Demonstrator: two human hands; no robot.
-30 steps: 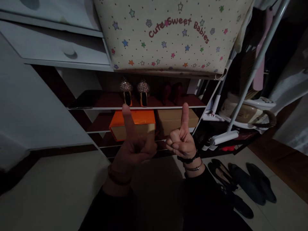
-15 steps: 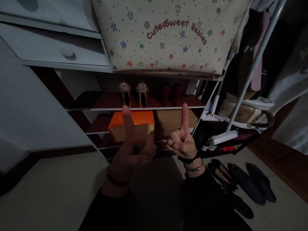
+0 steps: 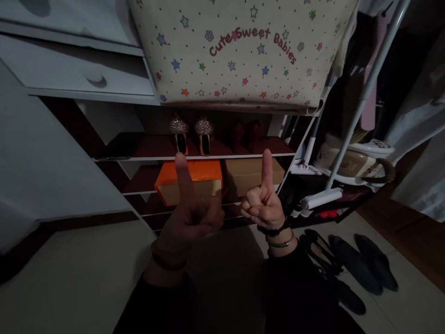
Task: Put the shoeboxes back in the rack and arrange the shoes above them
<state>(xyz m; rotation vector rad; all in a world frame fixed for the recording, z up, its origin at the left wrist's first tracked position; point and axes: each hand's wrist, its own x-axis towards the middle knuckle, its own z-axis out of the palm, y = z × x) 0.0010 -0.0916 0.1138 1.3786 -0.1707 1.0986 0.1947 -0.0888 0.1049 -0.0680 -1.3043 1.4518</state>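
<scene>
My left hand point(image 3: 194, 215) is raised with its index finger pointing up and its other fingers curled in; it holds nothing. The fingertip overlaps the edge of a dark red shelf point(image 3: 222, 147) in view. Behind this hand is an orange box point(image 3: 205, 168) with a tan front. Beside it, my right hand point(image 3: 264, 204) makes the same pointing shape, also with nothing in it. A brown cardboard box point(image 3: 243, 174) lies behind it on the lower shelf. Two glittery heeled shoes point(image 3: 204, 130) and a pair of dark red heels point(image 3: 253, 132) stand on the upper shelf.
A star-printed cloth bag point(image 3: 236, 74) hangs over the shelves. White drawers point(image 3: 114, 79) are at the upper left. A white-handled roller point(image 3: 321, 198), a beige-and-white basin point(image 3: 340, 160) and dark shoes point(image 3: 354, 264) on the tiled floor are at the right.
The view has shifted slightly, so the shelf and bag sit a little further left. Both hands keep the same pointing pose.
</scene>
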